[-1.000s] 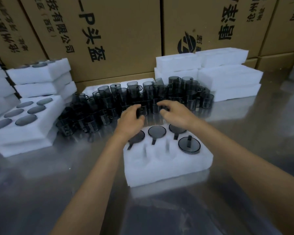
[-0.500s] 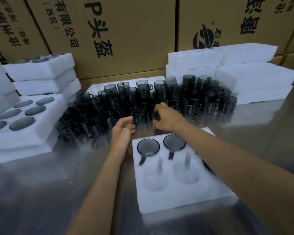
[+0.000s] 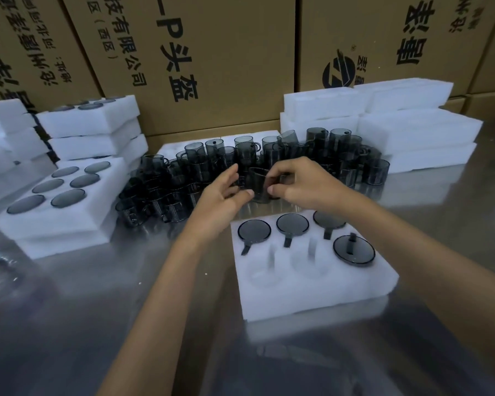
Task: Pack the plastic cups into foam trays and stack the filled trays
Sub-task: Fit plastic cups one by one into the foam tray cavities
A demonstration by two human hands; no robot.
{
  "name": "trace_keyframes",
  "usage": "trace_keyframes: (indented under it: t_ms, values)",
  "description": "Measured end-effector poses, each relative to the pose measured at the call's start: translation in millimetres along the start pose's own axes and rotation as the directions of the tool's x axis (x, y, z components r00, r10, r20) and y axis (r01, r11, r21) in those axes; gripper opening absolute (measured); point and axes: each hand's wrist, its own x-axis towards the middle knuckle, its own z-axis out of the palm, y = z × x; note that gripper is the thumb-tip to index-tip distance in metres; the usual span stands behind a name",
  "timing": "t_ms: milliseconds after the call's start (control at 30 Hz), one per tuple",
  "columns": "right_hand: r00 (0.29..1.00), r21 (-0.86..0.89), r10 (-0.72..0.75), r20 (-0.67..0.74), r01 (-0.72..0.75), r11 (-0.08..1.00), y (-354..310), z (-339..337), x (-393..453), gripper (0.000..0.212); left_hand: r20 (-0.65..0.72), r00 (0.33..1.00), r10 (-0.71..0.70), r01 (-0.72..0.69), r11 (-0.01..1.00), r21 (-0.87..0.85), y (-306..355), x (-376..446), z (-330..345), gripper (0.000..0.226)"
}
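Right hand pinches a dark see-through cup between curled fingers and thumb, holding it just above the tabletop. Left hand sits beside the same cup with its fingers relaxed and spread, the thumb tip close to the cup's lower edge; whether it touches the cup cannot be told. Just behind both hands stands a crowded cluster of loose cups, some stacked on others. Near the person, below the hands, lies a white foam tray with four cups seated upside down in it, three along its far row and one at the right of the near row, and two near pockets open. To the left sits a filled tray on another slab of foam, with more stacked trays behind. White foam slabs are piled at the right, in front of cardboard boxes.
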Motion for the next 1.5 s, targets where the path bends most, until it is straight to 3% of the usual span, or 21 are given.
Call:
trace_keyframes:
  t_ms: [100,200,367,433,533,700,867,1000,1267,1500]
  values:
    - [0.993,0.080,-0.092,0.078,0.086,0.993,-20.3,-13.1,-34.0,0.035,0.108,0.994,0.035,-0.031,0.998,-0.047,12.1,-26.5,9.8,0.078]
    - [0.988,0.177,-0.142,0.066,0.128,0.976,-32.0,-20.1,-62.7,0.047,0.085,0.989,0.124,-0.116,0.988,-0.101,19.6,-49.8,21.4,0.071]
    - [0.982,0.428,0.033,-0.187,0.051,0.902,-25.9,-18.7,-101.5,0.027,-0.112,0.970,0.214,-0.211,0.977,0.038,17.7,-71.2,54.4,0.070]
    - [0.968,0.381,0.094,-0.234,0.002,0.925,-19.7,-8.9,-114.8,0.041,-0.186,0.938,0.292,-0.270,0.953,0.138,14.1,-74.9,66.3,0.070]
    - [0.965,0.293,0.069,-0.252,0.008,0.956,-13.5,13.5,-127.2,0.071,-0.197,0.896,0.398,-0.336,0.898,0.283,7.5,-74.8,74.5,0.071]
    - [0.935,0.214,0.008,-0.354,0.073,0.974,0.0,19.2,-131.0,0.079,-0.093,0.897,0.432,-0.386,0.869,0.310,0.8,-76.4,69.9,0.071]
    - [0.958,0.154,-0.006,-0.287,0.052,0.987,9.3,12.3,-136.9,0.077,0.037,0.902,0.431,-0.421,0.856,0.299,3.5,-80.0,62.2,0.058]
    - [0.968,-0.068,-0.002,-0.249,-0.016,0.998,15.1,15.2,-142.0,0.073,0.088,0.935,0.343,-0.352,0.876,0.329,3.7,-84.2,62.6,0.051]
    - [0.937,-0.242,-0.075,-0.341,-0.010,0.970,11.9,18.2,-144.6,0.060,0.134,0.952,0.276,-0.307,0.870,0.386,1.7,-89.2,56.9,0.065]
    - [0.944,-0.316,-0.091,-0.317,-0.015,0.949,14.9,17.5,-144.0,0.062,0.170,0.969,0.180,-0.232,0.900,0.369,2.5,-90.5,51.7,0.063]
